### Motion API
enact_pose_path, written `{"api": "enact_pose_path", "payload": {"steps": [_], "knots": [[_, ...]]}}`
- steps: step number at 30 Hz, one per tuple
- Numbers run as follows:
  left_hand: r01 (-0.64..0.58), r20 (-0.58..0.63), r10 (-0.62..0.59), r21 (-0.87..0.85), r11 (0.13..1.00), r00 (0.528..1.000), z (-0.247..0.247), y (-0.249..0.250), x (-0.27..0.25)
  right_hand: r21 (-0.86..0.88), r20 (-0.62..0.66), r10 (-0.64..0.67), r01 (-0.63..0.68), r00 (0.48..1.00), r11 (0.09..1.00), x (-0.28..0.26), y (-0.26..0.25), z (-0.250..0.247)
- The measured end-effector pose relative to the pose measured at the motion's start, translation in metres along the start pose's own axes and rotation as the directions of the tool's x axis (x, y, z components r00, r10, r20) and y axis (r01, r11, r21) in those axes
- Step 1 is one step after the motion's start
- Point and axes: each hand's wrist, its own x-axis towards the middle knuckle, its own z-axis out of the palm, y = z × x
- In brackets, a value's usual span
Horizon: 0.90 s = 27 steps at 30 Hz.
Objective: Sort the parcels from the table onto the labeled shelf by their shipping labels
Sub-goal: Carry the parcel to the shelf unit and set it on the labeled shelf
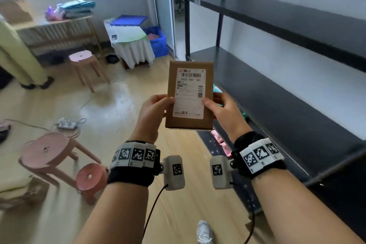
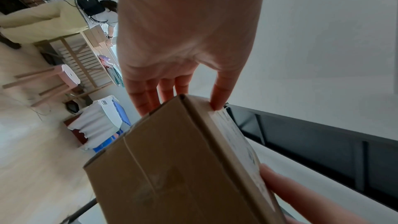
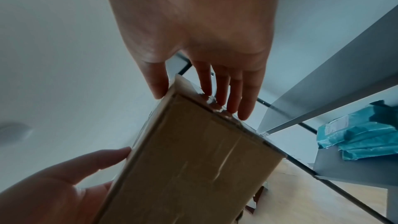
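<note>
Hands: left hand (image 1: 153,114) and right hand (image 1: 223,112) both gripped the flat brown cardboard parcel (image 1: 189,95).
Done: teal plastic bags (image 3: 361,135) lay on the dark metal shelf (image 1: 277,93).
Left: shelve this parcel.

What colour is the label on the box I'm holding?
White with black print and barcodes, on the brown box; label shows best in the head view.

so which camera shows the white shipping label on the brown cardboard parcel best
The head view: the white shipping label on the brown cardboard parcel faces the camera, barcode and "900X H69 183" readable. The left wrist view shows the label only edge-on; the right wrist view shows only plain cardboard.
</note>
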Motion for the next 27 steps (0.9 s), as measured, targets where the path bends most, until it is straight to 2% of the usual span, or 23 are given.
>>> {"api": "enact_pose_path", "payload": {"steps": [8,14,20,27], "knots": [[0.017,-0.075,-0.018,-0.006,1.0,0.997,-0.004,0.004,0.1,-0.029,0.102,0.038,-0.035,0.994,0.999,0.124,-0.005,0.03],[0.048,-0.09,-0.05,-0.03,0.998,0.995,-0.022,0.001,0.171,-0.067,0.091,0.07,-0.064,0.993,0.996,0.187,-0.001,0.064],[0.07,-0.014,-0.07,-0.016,0.997,0.997,-0.049,0.001,0.257,-0.064,0.039,0.104,-0.101,0.994,0.993,0.254,0.0,0.1],[0.106,0.105,-0.113,0.075,0.992,0.988,-0.099,0.017,0.361,-0.029,-0.103,0.149,-0.153,0.983,0.988,0.318,-0.009,0.166]]}}
